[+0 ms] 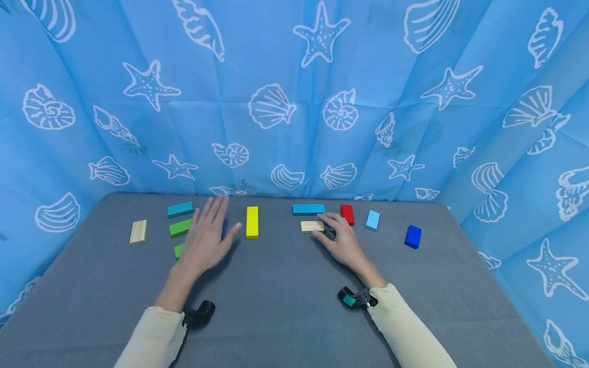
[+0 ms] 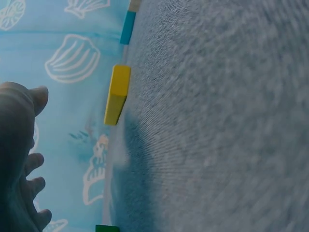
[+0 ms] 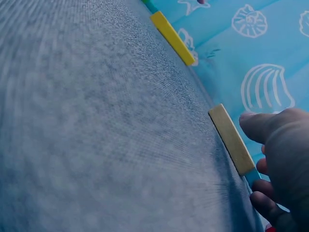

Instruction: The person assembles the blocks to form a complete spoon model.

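Posture, as I view it remotely: left hand [image 1: 204,239] grasping nothing, fingers extended, thumb splayed toward the yellow block [image 1: 252,223]; right hand [image 1: 342,241] loosely bent, unclenched, thumb and forefinger near the right end of the wood block [image 1: 310,227], on the table [image 1: 285,296].

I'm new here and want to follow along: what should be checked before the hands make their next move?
1. Left hand free: ok, it holds nothing.
2. Right hand close to the wooden block in front of the long blue block: ok, it is at the right end.
3. Right hand touching that wooden block: cannot tell.
4. Yellow block clear of both hands: ok, it lies apart from them.
5. Lower green block fully visible in the head view: not ok, partly hidden.
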Action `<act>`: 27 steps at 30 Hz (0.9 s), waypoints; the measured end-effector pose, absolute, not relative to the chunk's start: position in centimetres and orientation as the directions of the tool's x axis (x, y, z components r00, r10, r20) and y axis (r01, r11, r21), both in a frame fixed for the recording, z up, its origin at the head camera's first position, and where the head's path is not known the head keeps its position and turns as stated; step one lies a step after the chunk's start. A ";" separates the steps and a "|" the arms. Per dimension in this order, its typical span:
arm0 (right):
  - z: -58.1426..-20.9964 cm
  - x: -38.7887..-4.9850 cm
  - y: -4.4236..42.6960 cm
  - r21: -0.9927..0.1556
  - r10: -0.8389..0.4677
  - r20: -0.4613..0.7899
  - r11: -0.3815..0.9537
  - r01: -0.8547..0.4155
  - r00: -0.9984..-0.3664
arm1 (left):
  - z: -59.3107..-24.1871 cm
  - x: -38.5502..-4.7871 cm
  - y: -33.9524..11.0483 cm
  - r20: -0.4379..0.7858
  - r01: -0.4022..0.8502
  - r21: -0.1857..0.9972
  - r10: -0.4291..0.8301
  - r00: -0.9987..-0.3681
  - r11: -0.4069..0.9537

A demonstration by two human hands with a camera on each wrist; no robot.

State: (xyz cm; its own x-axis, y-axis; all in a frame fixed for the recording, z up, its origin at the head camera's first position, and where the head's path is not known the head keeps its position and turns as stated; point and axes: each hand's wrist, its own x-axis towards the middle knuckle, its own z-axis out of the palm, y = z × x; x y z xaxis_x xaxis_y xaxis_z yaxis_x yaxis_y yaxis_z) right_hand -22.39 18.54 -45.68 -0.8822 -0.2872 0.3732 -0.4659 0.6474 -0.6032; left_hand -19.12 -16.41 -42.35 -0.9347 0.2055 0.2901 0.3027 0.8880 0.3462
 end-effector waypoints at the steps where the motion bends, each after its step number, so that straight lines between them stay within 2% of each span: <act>1: -45.7 -22.4 18.5 -0.607 -0.286 0.370 0.646 -0.463 -0.884 | -42.4 -19.1 -16.4 0.288 0.307 0.357 0.209 -0.935 0.882; 16: -46.5 -22.7 18.5 -0.627 -0.228 0.330 0.672 -0.393 -0.916 | -43.0 -19.1 -15.6 0.207 0.312 0.503 0.238 -0.949 0.806; 27: -46.3 -22.6 18.4 -0.631 -0.232 0.359 0.653 -0.418 -0.904 | -43.4 -19.2 -15.3 0.173 0.294 0.608 0.238 -0.956 0.738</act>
State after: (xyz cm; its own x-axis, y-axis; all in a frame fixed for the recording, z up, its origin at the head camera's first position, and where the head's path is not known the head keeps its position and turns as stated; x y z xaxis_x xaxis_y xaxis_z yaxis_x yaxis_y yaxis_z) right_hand -22.59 18.43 -46.31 -0.9039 -0.2318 0.3595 -0.4184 0.6534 -0.6309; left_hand -19.21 -15.34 -43.36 -0.9557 0.2383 0.1729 0.2939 0.7379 0.6075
